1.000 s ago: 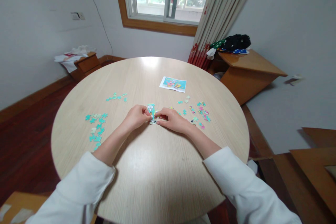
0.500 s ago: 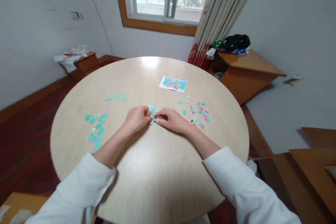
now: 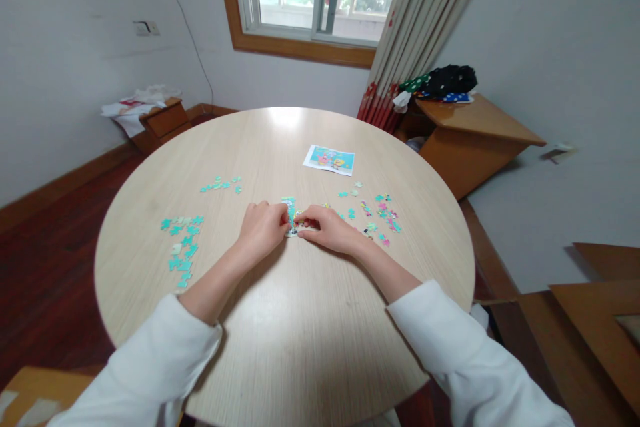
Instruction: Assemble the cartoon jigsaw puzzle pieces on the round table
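At the middle of the round table, a small joined strip of jigsaw puzzle, teal with a patterned part, lies flat between my hands. My left hand is closed, its bent fingers and thumb pressed on the strip's left side. From the right, my right hand pinches a small yellowish puzzle piece against the strip's lower right part. The fingers cover much of the pieces, so their exact fit cannot be made out.
Loose teal pieces lie at the left, with a smaller group behind them. Mixed pink and teal pieces are spread at the right. A printed cartoon picture lies farther back. The round table has a curved edge.
My left hand has turned slightly, its knuckles now higher and its fingertips more hidden over the strip's left side. My right hand has stayed nearly still.
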### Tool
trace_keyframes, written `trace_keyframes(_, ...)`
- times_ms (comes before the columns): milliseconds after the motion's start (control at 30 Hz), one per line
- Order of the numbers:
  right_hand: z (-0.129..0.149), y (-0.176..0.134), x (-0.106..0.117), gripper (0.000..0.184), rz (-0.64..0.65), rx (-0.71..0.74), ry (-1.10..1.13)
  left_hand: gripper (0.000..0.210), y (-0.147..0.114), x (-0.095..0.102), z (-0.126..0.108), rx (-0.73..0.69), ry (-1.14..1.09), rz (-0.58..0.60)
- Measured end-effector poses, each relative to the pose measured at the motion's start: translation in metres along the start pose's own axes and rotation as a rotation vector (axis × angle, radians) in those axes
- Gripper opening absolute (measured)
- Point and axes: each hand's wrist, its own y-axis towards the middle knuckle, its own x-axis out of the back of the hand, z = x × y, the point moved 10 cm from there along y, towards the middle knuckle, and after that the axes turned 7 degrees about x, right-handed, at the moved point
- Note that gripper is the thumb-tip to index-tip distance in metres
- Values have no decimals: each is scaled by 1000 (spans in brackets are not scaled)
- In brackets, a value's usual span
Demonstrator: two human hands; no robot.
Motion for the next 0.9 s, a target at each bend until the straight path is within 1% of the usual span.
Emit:
trace_keyframes(133, 0, 1, -1, 21, 3, 3, -4, 11, -2, 0, -4, -25, 71, -3)
trace_keyframes(267, 1, 1, 0, 21, -1, -4, 1, 11, -2, 0, -5, -29, 64, 0)
trace_keyframes(400, 1, -2, 1, 21, 1, -10, 3, 13, 4, -3, 3, -16, -46, 26)
trace_keyframes(467, 1, -4, 1, 21, 2, -5, 3, 15, 8, -4, 8, -39, -132, 33)
trace_keyframes(533, 0, -6, 1, 20, 3, -3, 2, 26, 12, -2, 10, -98, -211, 16)
trace_keyframes(600, -1, -8, 1, 20, 4, 0, 2, 44, 12, -7, 8, -169, -272, 78)
trace_keyframes(633, 0, -9, 2, 19, 2, 4, 3, 53, 12, -12, 8, -180, -281, 134)
trace_keyframes(700, 1, -10, 2, 19, 3, 14, 7, 60, 10, -19, 10, -174, -300, 201)
trace_keyframes(767, 2, -10, 2, 18, 4, 21, 11, 56, 9, -22, 9, -162, -319, 232)
trace_keyframes(900, 4, -9, 2, 19, 4, 28, 15, 37, 7, -21, 4, -189, -381, 236)
